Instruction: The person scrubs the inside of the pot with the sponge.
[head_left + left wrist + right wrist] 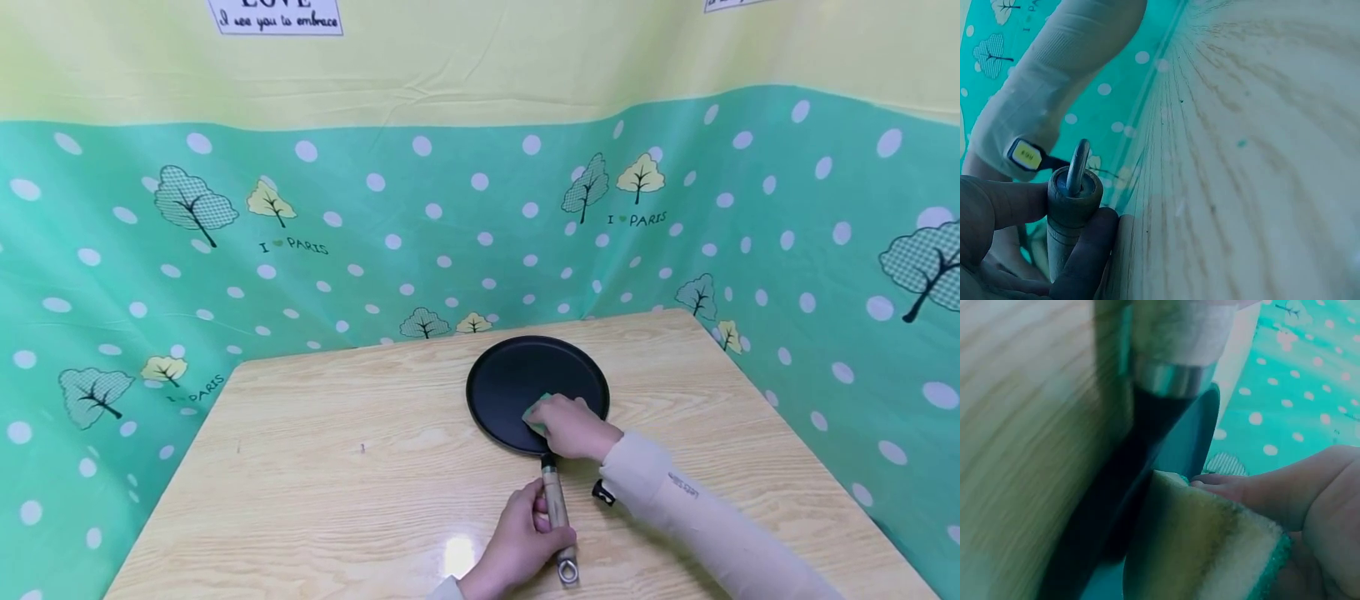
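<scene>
A flat round black pan point(517, 375) lies on the wooden table, its handle point(555, 500) pointing toward me. My left hand point(517, 533) grips that handle, thumb on one side and fingers on the other; the left wrist view shows the handle's metal hanging ring point(1077, 167) beyond the fingertips. Over the pan's near right part, my right hand point(573, 425) holds a green-faced sponge point(536, 414) against the pan's surface. In the right wrist view the sponge point(1204, 544) shows a yellowish body with a green scouring side, and the fingers partly cover it.
The wooden table point(337, 467) extends to the left and right of the pan. A green and yellow printed cloth point(375, 225) hangs behind and along both sides. A small black strap piece point(603, 492) shows under the right sleeve.
</scene>
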`<state>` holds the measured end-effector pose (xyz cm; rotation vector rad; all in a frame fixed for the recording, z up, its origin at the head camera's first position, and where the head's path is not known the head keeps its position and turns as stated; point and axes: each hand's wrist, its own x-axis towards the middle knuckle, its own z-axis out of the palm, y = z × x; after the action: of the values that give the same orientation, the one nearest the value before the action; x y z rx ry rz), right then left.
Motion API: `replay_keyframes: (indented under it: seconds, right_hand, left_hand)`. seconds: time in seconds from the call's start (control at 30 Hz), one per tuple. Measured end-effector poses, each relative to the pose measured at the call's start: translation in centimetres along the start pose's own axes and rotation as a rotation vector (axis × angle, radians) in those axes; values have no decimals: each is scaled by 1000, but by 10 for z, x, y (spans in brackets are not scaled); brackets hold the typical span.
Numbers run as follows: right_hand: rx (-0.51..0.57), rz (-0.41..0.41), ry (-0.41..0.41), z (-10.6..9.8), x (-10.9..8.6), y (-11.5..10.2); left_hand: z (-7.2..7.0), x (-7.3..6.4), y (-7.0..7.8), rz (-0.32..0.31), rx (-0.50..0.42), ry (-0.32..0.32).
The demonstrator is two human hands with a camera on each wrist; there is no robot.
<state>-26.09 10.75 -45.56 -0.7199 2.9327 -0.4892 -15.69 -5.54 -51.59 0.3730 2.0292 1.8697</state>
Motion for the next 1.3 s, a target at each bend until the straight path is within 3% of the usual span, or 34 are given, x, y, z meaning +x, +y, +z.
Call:
replay_keyframes:
  seconds: [0.33,0.57,0.77,1.03,1.3]
  right_hand:
    - [21,-69,-25,2,31,-6]
    - [61,5,-54,-2,63,12]
    - [20,76,-29,-8,82,31]
    - [-30,138,-30,-19,71,47]
    - [-40,114,-48,-20,42,59]
  left_hand:
    - [3,-1,1,15,-7,9]
    - [3,-1,0,25,-15,29]
    - [4,0,-1,34,-17,36]
    - [1,0,2,27,-11,26]
    - [1,-1,1,12,-21,29]
